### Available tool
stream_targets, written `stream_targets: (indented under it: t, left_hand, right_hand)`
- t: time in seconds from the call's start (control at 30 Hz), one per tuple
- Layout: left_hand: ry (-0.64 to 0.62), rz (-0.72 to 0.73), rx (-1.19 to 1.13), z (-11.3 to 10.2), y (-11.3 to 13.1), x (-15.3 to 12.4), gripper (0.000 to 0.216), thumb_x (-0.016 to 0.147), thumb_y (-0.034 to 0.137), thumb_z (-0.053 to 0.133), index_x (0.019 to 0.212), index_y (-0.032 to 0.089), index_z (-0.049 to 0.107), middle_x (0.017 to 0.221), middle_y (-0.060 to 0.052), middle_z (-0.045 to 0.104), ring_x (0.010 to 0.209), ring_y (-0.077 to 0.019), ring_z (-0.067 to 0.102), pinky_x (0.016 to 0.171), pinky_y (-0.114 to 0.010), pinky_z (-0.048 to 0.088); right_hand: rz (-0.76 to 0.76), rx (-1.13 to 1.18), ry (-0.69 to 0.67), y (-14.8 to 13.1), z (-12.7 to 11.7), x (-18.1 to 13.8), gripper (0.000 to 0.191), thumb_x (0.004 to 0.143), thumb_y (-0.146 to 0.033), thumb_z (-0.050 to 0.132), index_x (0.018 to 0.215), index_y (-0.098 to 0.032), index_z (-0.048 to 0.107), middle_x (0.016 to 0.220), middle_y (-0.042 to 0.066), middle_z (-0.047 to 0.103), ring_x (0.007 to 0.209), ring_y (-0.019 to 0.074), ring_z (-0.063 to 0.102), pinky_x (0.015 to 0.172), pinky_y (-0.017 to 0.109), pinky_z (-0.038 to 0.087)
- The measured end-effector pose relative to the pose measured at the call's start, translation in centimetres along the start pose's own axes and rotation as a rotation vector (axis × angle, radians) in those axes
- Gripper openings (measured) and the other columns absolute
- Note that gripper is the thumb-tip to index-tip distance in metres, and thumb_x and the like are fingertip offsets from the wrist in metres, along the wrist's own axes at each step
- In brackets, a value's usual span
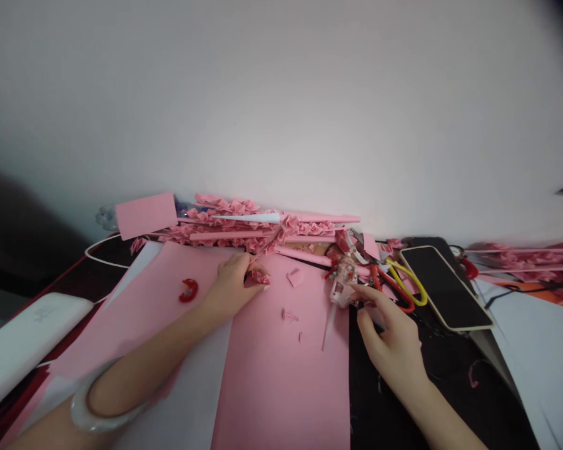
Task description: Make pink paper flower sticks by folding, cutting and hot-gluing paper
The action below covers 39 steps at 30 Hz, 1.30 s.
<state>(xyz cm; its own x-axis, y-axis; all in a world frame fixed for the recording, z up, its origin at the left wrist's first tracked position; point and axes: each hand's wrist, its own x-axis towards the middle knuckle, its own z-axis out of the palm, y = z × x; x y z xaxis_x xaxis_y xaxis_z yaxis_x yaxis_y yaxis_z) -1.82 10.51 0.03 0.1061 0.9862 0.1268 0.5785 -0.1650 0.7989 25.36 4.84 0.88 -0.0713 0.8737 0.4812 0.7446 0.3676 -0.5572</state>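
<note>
1. Plain grey wall point(281, 112) fills the upper frame.
2. Mid-frame, your left hand point(233, 282) pinches a small pink folded-paper flower point(259, 278), probably lightly to spare its folds.
3. Right of centre, your right hand point(394, 334) meets a pale plastic glue gun point(340, 291); grip unclear.

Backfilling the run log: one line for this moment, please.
Left hand: pinching folded pink paper | Right hand: at glue gun, grip unclear | Nearby: pink sheet, phone

A plain pale-grey wall point(281, 112) rises behind the black bench point(455, 369), brightest above the bench's middle. Shadow darkens the area beyond the bench's dark red left edge point(77, 267).
</note>
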Motion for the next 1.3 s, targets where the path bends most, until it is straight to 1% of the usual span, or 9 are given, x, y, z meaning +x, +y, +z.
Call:
stream_targets:
  t: [0.13, 0.27, 0.4, 0.47, 0.6, 0.73, 1.0, 1.13, 1.3]
  left_hand:
    - [0.016, -0.005, -0.078, 0.0, 0.4, -0.3, 0.020, 0.069, 0.022, 0.065, 0.073, 0.023, 0.046, 0.086, -0.002, 0.067, 0.085, -0.0251, 0.059, 0.082, -0.041, 0.040]
    - [0.094, -0.013, -0.336, 0.3, 0.4, -0.8, 0.021, 0.073, 0.025, 0.064, 0.078, 0.022, 0.044, 0.085, 0.000, 0.062, 0.086, -0.0198, 0.062, 0.080, -0.034, 0.045]
    - [0.073, -0.041, -0.552, 0.8, 0.5, -1.4, 0.023, 0.074, 0.025, 0.066, 0.084, 0.022, 0.046, 0.088, 0.000, 0.060, 0.088, -0.0178, 0.063, 0.082, -0.034, 0.048]
    - [0.082, -0.047, -0.538, 0.8, 0.7, -1.7, 0.021, 0.075, 0.025, 0.065, 0.086, 0.022, 0.047, 0.092, -0.001, 0.061, 0.093, -0.0184, 0.062, 0.087, -0.036, 0.047]
    - [0.241, -0.013, -0.456, 0.2, 1.1, -1.8, 0.017, 0.081, 0.027, 0.060, 0.096, 0.023, 0.053, 0.105, -0.003, 0.061, 0.108, -0.0211, 0.056, 0.098, -0.039, 0.041]
    - [0.337, -0.007, -0.459, -0.5, 1.0, -1.4, 0.014, 0.086, 0.027, 0.052, 0.100, 0.026, 0.050, 0.114, -0.003, 0.059, 0.113, -0.0238, 0.054, 0.099, -0.042, 0.040]
    - [0.244, -0.081, -0.546, -0.2, 0.6, -1.2, 0.023, 0.084, 0.022, 0.052, 0.103, 0.027, 0.040, 0.129, -0.004, 0.049, 0.098, -0.0201, 0.064, 0.089, -0.039, 0.048]
    - [0.224, -0.062, -0.555, 0.0, 0.8, -1.4, 0.022, 0.084, 0.024, 0.052, 0.102, 0.025, 0.038, 0.129, -0.005, 0.049, 0.077, -0.0143, 0.066, 0.086, -0.038, 0.050]
    - [0.214, -0.080, -0.571, -0.1, 0.9, -1.4, 0.019, 0.083, 0.030, 0.053, 0.097, 0.024, 0.041, 0.111, -0.003, 0.057, 0.050, -0.0086, 0.054, 0.056, -0.031, 0.051]
  right_hand:
    - [-0.021, 0.015, 0.018, -0.2, -0.1, -0.1, 0.029, 0.083, -0.015, 0.044, 0.109, -0.020, 0.058, 0.092, 0.005, 0.067, 0.084, 0.0185, 0.064, 0.079, 0.033, 0.051]
    - [-0.030, 0.038, 0.023, -0.4, 0.0, -0.3, 0.029, 0.084, -0.014, 0.044, 0.109, -0.021, 0.057, 0.092, 0.005, 0.066, 0.085, 0.0187, 0.063, 0.079, 0.033, 0.051]
    - [-0.048, 0.044, -0.002, -0.4, 0.3, -0.6, 0.031, 0.083, -0.012, 0.046, 0.111, -0.022, 0.055, 0.096, 0.005, 0.063, 0.088, 0.0193, 0.060, 0.081, 0.034, 0.049]
    - [-0.062, 0.051, -0.019, -0.4, 0.4, -0.7, 0.032, 0.083, -0.011, 0.047, 0.112, -0.023, 0.054, 0.103, 0.007, 0.061, 0.094, 0.0205, 0.058, 0.083, 0.036, 0.048]
    - [-0.087, 0.048, 0.005, -0.4, 0.4, -0.6, 0.032, 0.083, -0.010, 0.046, 0.111, -0.023, 0.054, 0.111, 0.008, 0.058, 0.106, 0.0236, 0.053, 0.090, 0.042, 0.044]
    - [-0.096, 0.040, 0.046, -0.4, 0.3, -0.4, 0.032, 0.083, -0.010, 0.046, 0.112, -0.023, 0.054, 0.111, 0.009, 0.058, 0.108, 0.0249, 0.053, 0.093, 0.045, 0.043]
    - [-0.074, 0.022, 0.034, -0.2, 0.2, -0.7, 0.031, 0.083, -0.012, 0.046, 0.111, -0.024, 0.053, 0.106, 0.008, 0.061, 0.099, 0.0233, 0.058, 0.086, 0.041, 0.048]
    - [-0.057, 0.036, 0.019, -0.2, 0.2, -0.7, 0.031, 0.083, -0.012, 0.046, 0.111, -0.023, 0.054, 0.105, 0.007, 0.062, 0.098, 0.0224, 0.059, 0.085, 0.038, 0.048]
    - [-0.043, 0.055, 0.006, -0.1, 0.3, -0.7, 0.031, 0.083, -0.012, 0.046, 0.112, -0.024, 0.054, 0.106, 0.007, 0.062, 0.099, 0.0224, 0.059, 0.085, 0.038, 0.048]
